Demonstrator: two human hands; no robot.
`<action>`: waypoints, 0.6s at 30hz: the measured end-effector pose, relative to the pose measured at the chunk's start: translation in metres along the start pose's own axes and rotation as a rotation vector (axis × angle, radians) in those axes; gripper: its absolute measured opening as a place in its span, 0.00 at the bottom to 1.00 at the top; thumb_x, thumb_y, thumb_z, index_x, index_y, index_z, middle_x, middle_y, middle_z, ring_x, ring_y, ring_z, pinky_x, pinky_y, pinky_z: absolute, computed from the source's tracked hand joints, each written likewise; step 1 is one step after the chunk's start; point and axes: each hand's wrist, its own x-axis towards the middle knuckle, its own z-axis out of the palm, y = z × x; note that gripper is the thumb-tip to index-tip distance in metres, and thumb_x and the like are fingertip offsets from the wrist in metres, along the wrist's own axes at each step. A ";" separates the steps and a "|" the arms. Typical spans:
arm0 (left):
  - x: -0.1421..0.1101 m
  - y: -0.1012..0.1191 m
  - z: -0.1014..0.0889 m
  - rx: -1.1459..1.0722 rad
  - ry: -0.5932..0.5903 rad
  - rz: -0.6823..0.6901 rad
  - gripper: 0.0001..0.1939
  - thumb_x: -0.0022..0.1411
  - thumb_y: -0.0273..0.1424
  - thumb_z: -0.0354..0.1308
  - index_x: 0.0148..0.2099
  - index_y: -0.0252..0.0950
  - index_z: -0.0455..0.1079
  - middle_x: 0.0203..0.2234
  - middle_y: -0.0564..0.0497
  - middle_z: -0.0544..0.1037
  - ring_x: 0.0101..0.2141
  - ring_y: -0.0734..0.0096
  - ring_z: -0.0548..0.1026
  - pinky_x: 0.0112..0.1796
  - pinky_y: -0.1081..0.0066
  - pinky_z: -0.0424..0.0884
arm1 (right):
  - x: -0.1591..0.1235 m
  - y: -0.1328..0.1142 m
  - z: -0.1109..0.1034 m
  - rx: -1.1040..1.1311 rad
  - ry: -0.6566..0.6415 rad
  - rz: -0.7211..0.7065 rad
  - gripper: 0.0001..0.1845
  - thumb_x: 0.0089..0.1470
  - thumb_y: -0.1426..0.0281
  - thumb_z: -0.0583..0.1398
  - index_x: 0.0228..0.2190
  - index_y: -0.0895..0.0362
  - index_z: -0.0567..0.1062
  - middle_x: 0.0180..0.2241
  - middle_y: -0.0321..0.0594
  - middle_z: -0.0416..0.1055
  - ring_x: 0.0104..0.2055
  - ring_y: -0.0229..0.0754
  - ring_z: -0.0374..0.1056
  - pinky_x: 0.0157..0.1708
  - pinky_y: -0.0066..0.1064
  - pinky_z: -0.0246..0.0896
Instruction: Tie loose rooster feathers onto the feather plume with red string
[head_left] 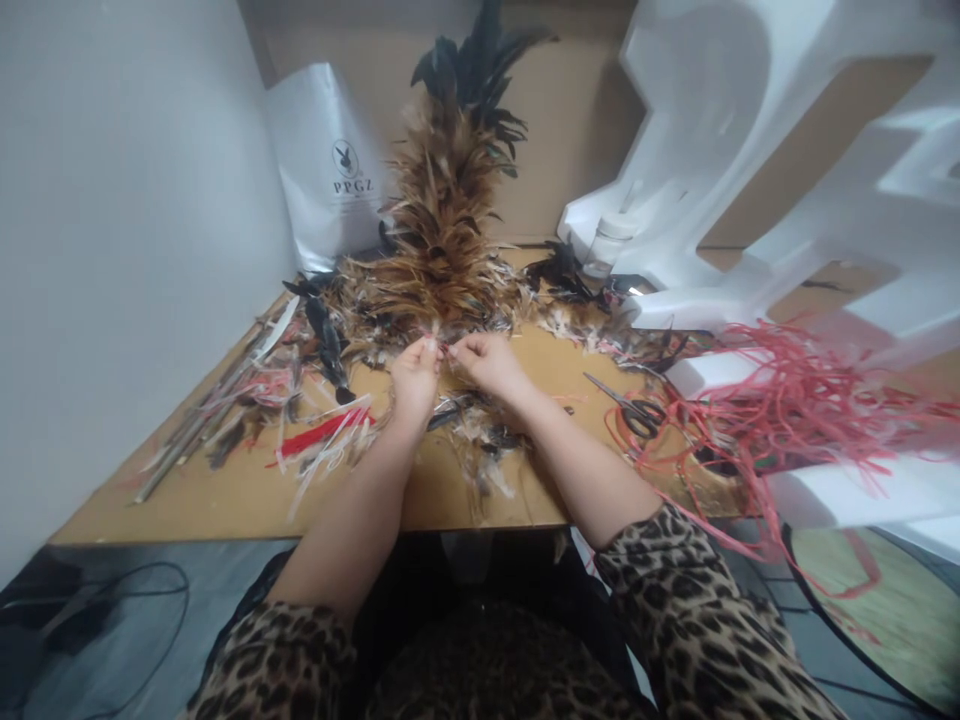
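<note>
My left hand (416, 378) and my right hand (489, 365) meet at the middle of the table, fingertips pinched close together. Between them is a small reddish strand (444, 350), mostly hidden by the fingers. Right behind the hands rises a tall bunch of brown feathers (446, 215), topped by dark green-black plumes (480, 70). Loose pale and dark feathers (484, 450) lie on the table below my wrists. To the right of my right forearm rest black-handled scissors (637, 412), their blades pointing up and left.
At left lie thin sticks (202, 420), a red bundle (322, 435) and a dark feather (326, 345). A white bag (326, 170) stands behind. On the right, pink ribbon strips (810, 400) tangle over white foam shapes (675, 200), near a clear jar (609, 240). The table's front edge (225, 530) is close.
</note>
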 end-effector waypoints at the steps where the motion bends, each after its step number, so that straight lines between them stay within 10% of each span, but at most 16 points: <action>1: 0.000 -0.001 0.000 0.008 -0.002 0.014 0.13 0.54 0.37 0.61 0.24 0.33 0.67 0.16 0.56 0.65 0.17 0.83 0.57 0.18 0.80 0.50 | -0.001 -0.002 0.001 -0.030 0.007 -0.027 0.16 0.51 0.63 0.55 0.21 0.60 0.74 0.17 0.33 0.64 0.22 0.32 0.55 0.24 0.25 0.48; 18: 0.003 -0.014 -0.015 0.550 -0.072 0.449 0.14 0.54 0.20 0.52 0.39 0.35 0.76 0.31 0.47 0.77 0.36 0.66 0.73 0.42 0.70 0.67 | -0.003 -0.035 -0.005 -0.315 -0.053 -0.143 0.15 0.53 0.68 0.53 0.21 0.60 0.74 0.21 0.39 0.70 0.24 0.36 0.61 0.26 0.27 0.50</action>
